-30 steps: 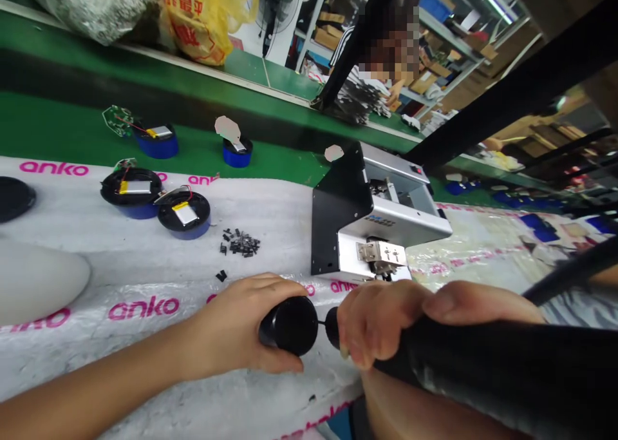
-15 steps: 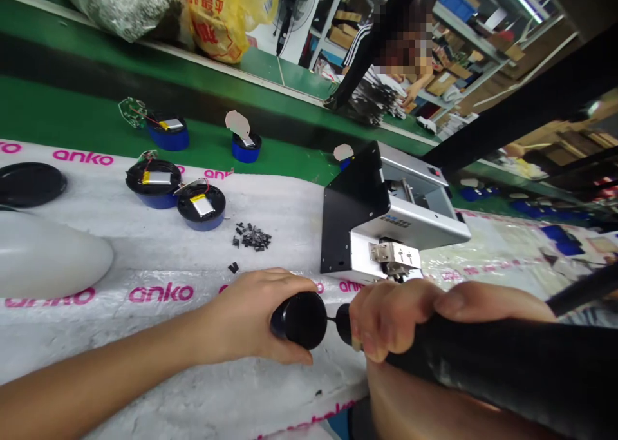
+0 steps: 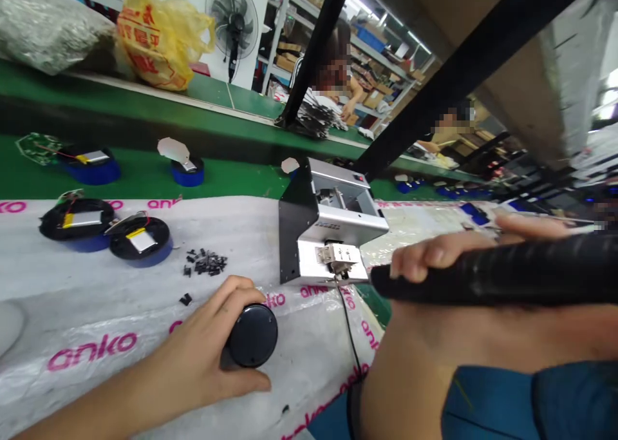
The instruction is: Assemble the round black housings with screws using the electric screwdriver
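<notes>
My left hand (image 3: 203, 350) is wrapped round a short black cylinder (image 3: 253, 334), its round end face turned up towards me with small holes near the rim. My right hand (image 3: 429, 254) grips a thick black electric screwdriver (image 3: 512, 271), which lies across the view with its nose pointing left. A gap separates the nose from the cylinder. Just behind the hands stands a silver and black screw feeder (image 3: 333, 227). Small black parts (image 3: 207, 261) lie in a loose pile beyond my left hand.
Blue and black round housings with battery packs (image 3: 141, 240) stand at left on the wrap-covered bench (image 3: 232, 234). More sit on the green belt (image 3: 232, 182). A yellow bag (image 3: 154, 40) and a fan (image 3: 232, 24) are behind. Two people work across the line, beyond a black post (image 3: 316, 53).
The screwdriver has come away from the cylinder, moving right and up with my right hand. My left hand still holds the cylinder. The view has turned to the right.
</notes>
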{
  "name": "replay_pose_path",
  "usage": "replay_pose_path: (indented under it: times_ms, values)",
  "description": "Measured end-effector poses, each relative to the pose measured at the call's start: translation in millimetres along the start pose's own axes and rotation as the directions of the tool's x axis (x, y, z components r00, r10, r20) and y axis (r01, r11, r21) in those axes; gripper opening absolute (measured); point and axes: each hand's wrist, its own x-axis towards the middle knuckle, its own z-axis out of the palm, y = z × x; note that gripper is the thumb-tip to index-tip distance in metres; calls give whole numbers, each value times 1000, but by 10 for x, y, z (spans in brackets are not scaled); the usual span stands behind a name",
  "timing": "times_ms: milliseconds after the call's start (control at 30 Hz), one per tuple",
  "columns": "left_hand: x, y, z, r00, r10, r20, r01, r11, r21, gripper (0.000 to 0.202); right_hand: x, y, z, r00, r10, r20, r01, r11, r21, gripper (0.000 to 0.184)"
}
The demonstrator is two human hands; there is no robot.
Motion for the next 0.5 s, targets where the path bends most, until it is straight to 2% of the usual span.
replay_pose_path:
  times_ms: [67, 133, 167, 267, 333, 400, 467, 500]
  values:
    - [-36, -21, -42, 996, 44, 78, -46, 999, 16, 69, 106, 92, -18, 987, -108, -116, 98, 991, -91, 48]
    - [-48, -43, -74, 988, 88, 123, -93, 995, 35, 73, 140, 221, 31, 971, -130, -199, 109, 988, -111, 51]
    - [-44, -51, -78, 989, 97, 111, -103, 994, 43, 70, 135, 275, 60, 968, -120, -220, 97, 989, -114, 53]
    - [1, -50, -42, 997, 68, -42, -65, 995, 69, 57, 56, 308, 86, 976, -1, -217, -27, 992, -127, 55]
    - [41, -32, -8, 993, 45, -108, -36, 996, 81, 53, -44, 229, 55, 985, 131, -111, -140, 987, -81, 58]
    - [77, -10, 8, 993, 43, -110, -35, 997, 72, 53, -174, 127, 34, 976, 212, 49, -212, 977, 4, 50]
    - [105, 8, 3, 993, 55, -105, -50, 997, 52, 52, -309, 42, 64, 956, 187, 227, -212, 973, 91, 36]
    - [114, 14, -3, 993, 60, -105, -56, 998, 40, 52, -367, 8, 102, 947, 162, 277, -201, 972, 119, 30]
